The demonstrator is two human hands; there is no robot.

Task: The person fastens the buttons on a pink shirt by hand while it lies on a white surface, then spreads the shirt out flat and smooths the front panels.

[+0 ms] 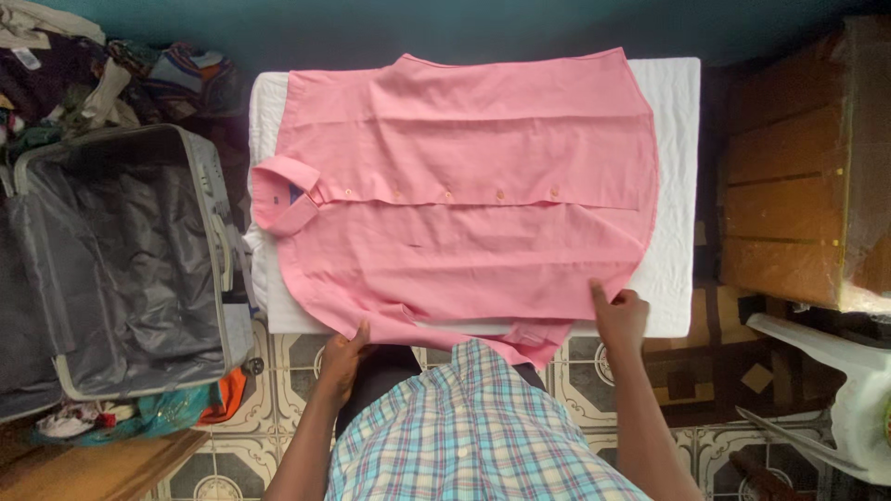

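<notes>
The pink shirt (464,186) is laid flat, buttoned, on the white board (673,102) — no fold is made yet. Its near edge is pinched by the left hand (342,357) and right hand (620,320) — both closed on cloth.

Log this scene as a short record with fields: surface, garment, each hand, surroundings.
surface: white board
garment: pink shirt laid flat, buttoned, collar to the left
left hand: grips the shirt's near edge, by the shoulder
right hand: on the shirt's near hem corner, thumb on the cloth
left of board: open grey suitcase, clothes pile
right of board: wooden crate
floor: patterned tiles
</notes>
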